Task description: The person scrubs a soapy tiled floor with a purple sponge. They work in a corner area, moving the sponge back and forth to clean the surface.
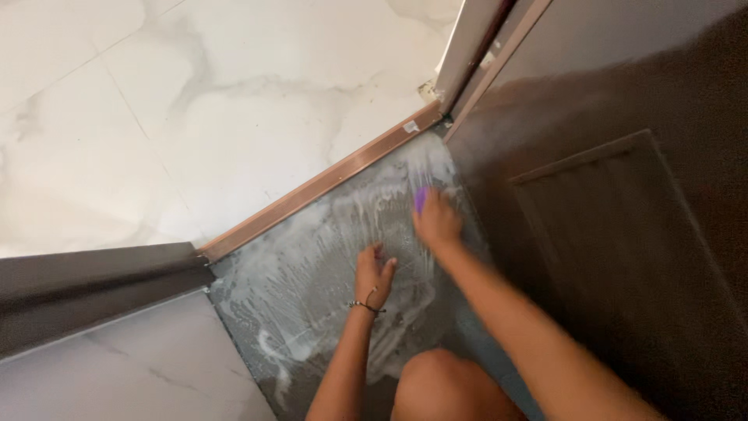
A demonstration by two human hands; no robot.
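Nearest the camera: a bare knee (446, 382) at the bottom edge, between the two forearms.

Left hand (375, 274): flat on the wet grey floor tile (312, 257), fingers spread a little, palm down, holding nothing. A thin dark bracelet (366, 307) sits at the wrist.

Right hand (437, 221): further out, well apart from the left, fingers closed over a purple scrubber (421, 199). Only a small purple edge shows above the knuckles; its shape cannot be told. The scrubber is pressed to the tile close beside the dark wooden door (615, 234) on the right.

Tile surface: covered in white soapy foam (366, 204), streaked in arcs, thickest around the right hand and thinner toward the lower left corner.

Beyond the hands: a copper-coloured threshold strip (312, 191) runs diagonally along the tile's far edge, up to the foot of a door frame (467, 54) at the top. On the left, a dark grey panel (93, 284) meets the strip's lower end.

Farthest: glossy white marble-patterned flooring (218, 101) past the threshold.
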